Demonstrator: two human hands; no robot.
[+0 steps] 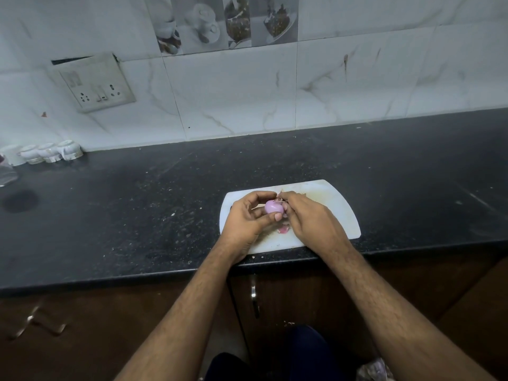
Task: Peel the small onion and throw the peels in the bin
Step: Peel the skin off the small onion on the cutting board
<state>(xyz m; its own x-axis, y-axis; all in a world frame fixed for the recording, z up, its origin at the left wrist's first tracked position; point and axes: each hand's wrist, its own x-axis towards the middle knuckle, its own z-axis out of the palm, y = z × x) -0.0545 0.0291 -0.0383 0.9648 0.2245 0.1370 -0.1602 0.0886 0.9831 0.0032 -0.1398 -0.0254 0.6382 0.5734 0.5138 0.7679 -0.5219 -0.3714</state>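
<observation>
A small pale-purple onion (272, 207) is held just above the white cutting board (338, 213). My left hand (248, 218) cups it from the left, thumb pressed on its lower side. My right hand (305, 215) comes in from the right, its fingertips pinching a thin strip of peel (279, 199) at the onion's top. A pink piece of peel (283, 229) lies on the board under my hands. No bin is in view.
The board sits near the front edge of a black counter (137, 215). Several white cups (49, 152) stand upside down at the far left by the tiled wall. A cabinet door handle (254, 298) shows below the counter, and a socket plate (93, 83) on the wall.
</observation>
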